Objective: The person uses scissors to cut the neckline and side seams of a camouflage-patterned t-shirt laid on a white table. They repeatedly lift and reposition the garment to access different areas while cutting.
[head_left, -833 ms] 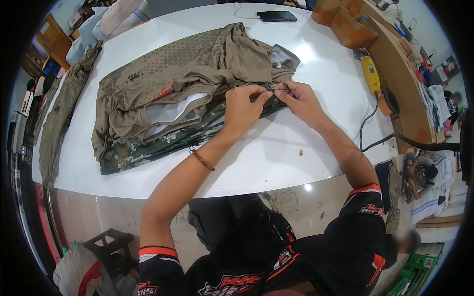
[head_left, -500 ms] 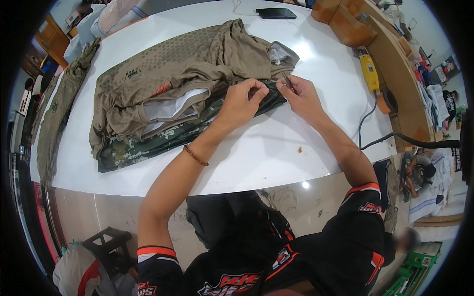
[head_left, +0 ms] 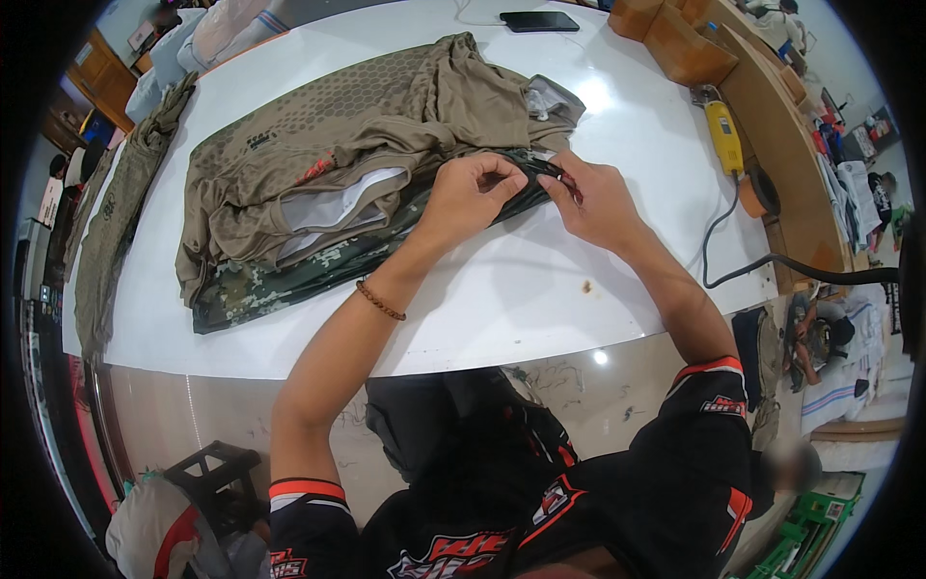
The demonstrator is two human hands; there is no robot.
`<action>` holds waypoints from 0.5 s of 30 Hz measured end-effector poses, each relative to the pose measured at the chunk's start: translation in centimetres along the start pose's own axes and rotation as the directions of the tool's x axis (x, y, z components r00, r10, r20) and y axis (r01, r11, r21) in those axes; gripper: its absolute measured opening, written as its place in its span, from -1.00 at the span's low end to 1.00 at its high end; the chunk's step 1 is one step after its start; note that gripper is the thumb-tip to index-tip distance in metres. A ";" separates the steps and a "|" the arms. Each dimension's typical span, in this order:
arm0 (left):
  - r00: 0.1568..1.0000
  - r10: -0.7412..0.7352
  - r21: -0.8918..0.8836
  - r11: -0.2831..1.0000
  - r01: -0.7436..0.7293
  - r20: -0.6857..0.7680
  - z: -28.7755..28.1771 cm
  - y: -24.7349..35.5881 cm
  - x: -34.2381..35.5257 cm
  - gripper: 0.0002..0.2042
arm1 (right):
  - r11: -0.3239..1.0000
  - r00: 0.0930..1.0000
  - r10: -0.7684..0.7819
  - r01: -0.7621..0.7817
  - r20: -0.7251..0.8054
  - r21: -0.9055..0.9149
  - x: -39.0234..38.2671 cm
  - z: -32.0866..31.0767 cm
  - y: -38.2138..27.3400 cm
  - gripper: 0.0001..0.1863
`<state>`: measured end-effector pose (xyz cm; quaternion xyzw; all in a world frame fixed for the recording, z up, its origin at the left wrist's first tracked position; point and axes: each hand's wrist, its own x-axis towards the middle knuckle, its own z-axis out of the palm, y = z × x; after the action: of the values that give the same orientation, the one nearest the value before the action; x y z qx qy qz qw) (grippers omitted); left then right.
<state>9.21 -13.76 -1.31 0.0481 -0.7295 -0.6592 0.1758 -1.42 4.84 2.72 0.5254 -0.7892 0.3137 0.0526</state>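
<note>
A tan jersey (head_left: 357, 106) with a hexagon pattern lies on the white table (head_left: 540, 289), its pale lining showing at the neck. Under its near side sits a dark green camouflage garment (head_left: 280, 285). My left hand (head_left: 473, 193) is closed, thumb and fingertips pinching the right end of the camouflage cloth. Close beside it, my right hand (head_left: 593, 198) is closed around a small pointed metal tool, mostly hidden by the fingers. The tool's tip is at the cloth between both hands; its exact kind cannot be made out.
Another tan garment (head_left: 125, 203) hangs over the table's left edge. At the back lies a black phone (head_left: 538, 21) with a cable. A yellow power tool (head_left: 721, 135), a tape roll (head_left: 759, 195) and cardboard boxes (head_left: 685, 48) line the right side. A black cord (head_left: 820, 278) crosses the right edge.
My right hand has turned and lowered its tool, which pointed up before, onto the cloth by my left fingertips. My left hand has barely moved.
</note>
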 end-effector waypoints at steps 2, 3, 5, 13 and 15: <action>1.000 0.016 -0.001 1.000 -0.016 0.005 0.0 0.2 -0.1 -0.89 | 0.993 1.000 -0.018 0.019 0.005 -0.119 -0.2 0.1 0.1 -0.81; 1.000 0.023 -0.002 1.000 -0.023 0.007 0.0 0.2 -0.1 -0.89 | 0.984 1.000 -0.027 0.028 0.009 -0.178 -0.3 0.1 0.0 -0.80; 1.000 0.026 -0.014 1.000 -0.026 0.013 0.0 0.3 -0.2 -0.89 | 0.975 0.999 -0.011 0.023 0.053 -0.223 -0.2 -0.2 -0.3 -0.79; 0.998 -0.037 0.046 0.998 0.035 0.049 -0.3 1.1 -0.4 -0.87 | 0.924 0.992 -0.083 0.112 0.093 -0.366 -0.6 0.3 0.1 -0.79; 0.998 -0.038 0.055 0.998 0.035 0.050 -0.3 1.2 -0.4 -0.87 | 0.911 0.991 -0.109 0.133 0.084 -0.391 -0.7 0.5 0.3 -0.79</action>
<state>9.91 -13.71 -0.16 0.0492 -0.7503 -0.6434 0.1436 -1.23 5.23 1.92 0.5609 -0.8034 0.1281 0.1532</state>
